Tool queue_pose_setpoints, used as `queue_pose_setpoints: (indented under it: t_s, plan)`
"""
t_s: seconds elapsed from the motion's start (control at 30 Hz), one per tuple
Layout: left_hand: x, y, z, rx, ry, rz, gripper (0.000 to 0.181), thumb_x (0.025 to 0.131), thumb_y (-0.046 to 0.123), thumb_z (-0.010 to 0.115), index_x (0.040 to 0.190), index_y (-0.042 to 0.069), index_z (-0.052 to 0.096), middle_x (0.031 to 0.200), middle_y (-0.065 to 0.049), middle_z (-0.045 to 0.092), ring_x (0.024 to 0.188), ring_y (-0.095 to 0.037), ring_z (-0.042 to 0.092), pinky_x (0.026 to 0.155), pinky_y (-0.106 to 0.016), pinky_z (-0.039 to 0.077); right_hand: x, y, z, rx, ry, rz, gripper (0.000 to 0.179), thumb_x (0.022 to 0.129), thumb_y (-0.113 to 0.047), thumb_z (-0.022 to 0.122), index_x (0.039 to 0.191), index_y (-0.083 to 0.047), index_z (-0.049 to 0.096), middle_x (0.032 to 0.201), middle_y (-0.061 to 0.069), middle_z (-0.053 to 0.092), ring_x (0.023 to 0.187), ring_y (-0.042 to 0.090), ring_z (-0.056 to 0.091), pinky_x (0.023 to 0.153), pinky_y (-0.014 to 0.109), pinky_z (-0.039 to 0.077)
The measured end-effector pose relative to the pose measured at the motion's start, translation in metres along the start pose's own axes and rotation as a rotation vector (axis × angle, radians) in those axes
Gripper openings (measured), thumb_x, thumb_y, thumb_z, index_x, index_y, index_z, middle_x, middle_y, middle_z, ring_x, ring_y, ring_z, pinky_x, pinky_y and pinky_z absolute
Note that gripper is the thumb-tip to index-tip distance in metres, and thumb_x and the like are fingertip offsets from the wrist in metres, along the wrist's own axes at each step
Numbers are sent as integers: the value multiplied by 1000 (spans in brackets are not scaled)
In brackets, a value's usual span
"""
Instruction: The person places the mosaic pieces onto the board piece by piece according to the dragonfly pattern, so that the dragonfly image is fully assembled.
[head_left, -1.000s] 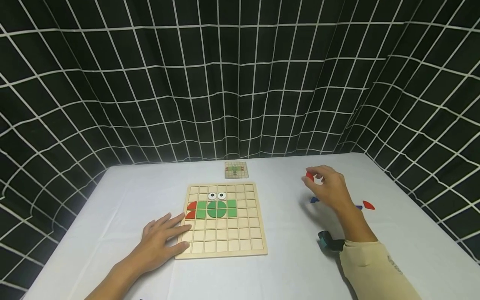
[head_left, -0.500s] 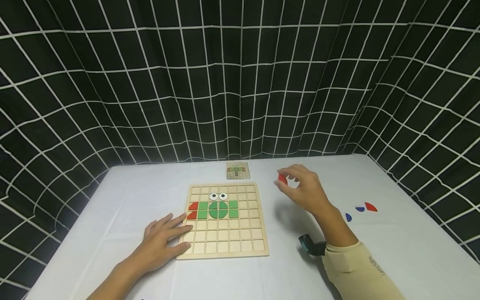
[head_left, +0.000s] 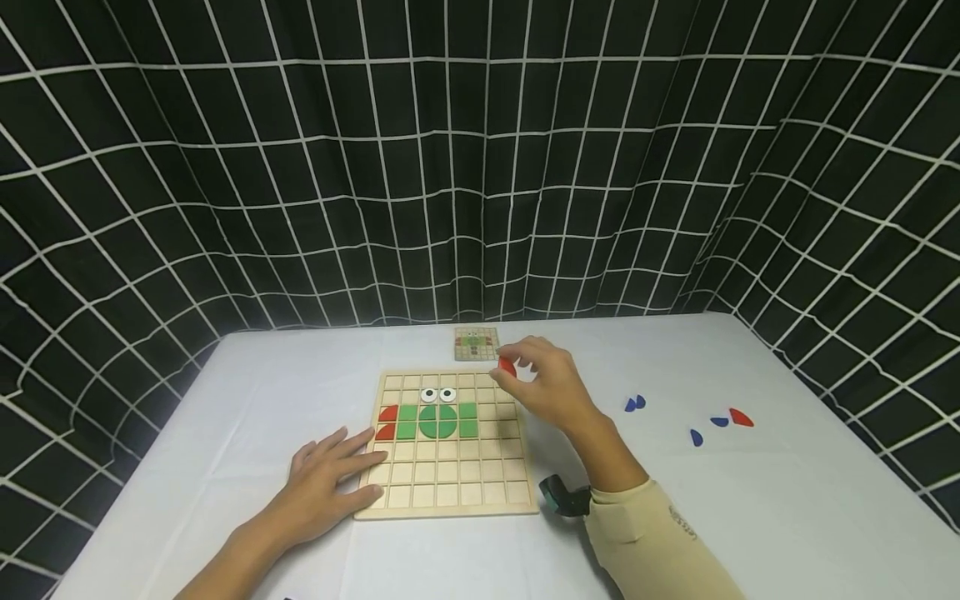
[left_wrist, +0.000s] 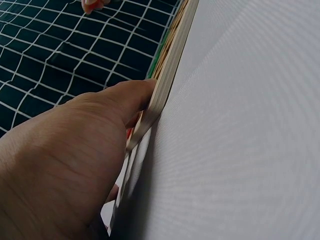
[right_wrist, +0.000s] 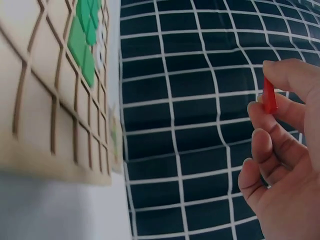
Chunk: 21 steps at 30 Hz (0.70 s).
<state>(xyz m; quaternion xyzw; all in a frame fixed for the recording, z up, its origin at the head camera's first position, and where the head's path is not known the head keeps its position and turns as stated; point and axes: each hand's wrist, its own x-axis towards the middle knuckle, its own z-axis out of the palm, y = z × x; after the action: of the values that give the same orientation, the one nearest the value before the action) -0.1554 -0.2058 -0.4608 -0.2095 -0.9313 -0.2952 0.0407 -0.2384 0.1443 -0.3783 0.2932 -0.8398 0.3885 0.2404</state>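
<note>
A wooden grid board (head_left: 446, 511) lies on the white table, bearing green pieces (head_left: 438, 422), two googly-eye pieces (head_left: 438, 395) and two red pieces (head_left: 386, 422) at its left. My left hand (head_left: 318, 487) rests on the board's left edge with its fingers spread; the left wrist view shows the thumb (left_wrist: 132, 95) at the board's side. My right hand (head_left: 551, 383) is raised over the upper right corner of the board. Between thumb and fingertips it pinches a red puzzle piece (right_wrist: 269, 97), seen edge-on in the right wrist view.
Behind the board lies a small pattern card (head_left: 476, 344). Several blue pieces (head_left: 635, 403) and another red piece (head_left: 741, 417) lie to the right. A black curtain with a white grid (head_left: 480, 167) surrounds the table's back and sides. A dark camera (head_left: 564, 497) sits at the right wrist.
My right hand has carried the red puzzle piece leftward from the right side of the table to the board's upper right corner, uncovering the blue pieces. The left hand stays put.
</note>
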Motion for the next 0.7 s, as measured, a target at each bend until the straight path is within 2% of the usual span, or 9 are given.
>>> queue_pose_setpoints:
  t_s: [0.17,0.47,0.7]
  plan:
    - [0,1,0,-2,-1,-2,44,96,37,83,134,17,79,160,-11,57,152,-52,38,116,-79,16,2,1,18,49,-28,49,19,89,-1,86,106,4,80,91,7,74,87,34,66,75,49,58]
    - [0,1,-1,5,0,-1,44,96,36,83,135,17,79,159,-12,58,152,-51,38,115,-79,17,-2,12,39,34,-188,228,22,96,-8,81,114,4,80,105,7,77,97,31,67,83,44,57]
    - [-1,2,-2,1,6,8,44,96,37,83,135,17,79,158,-12,58,151,-52,39,115,-79,16,-9,25,43,41,-317,249,22,96,-6,80,115,4,80,101,3,73,93,25,66,84,43,58]
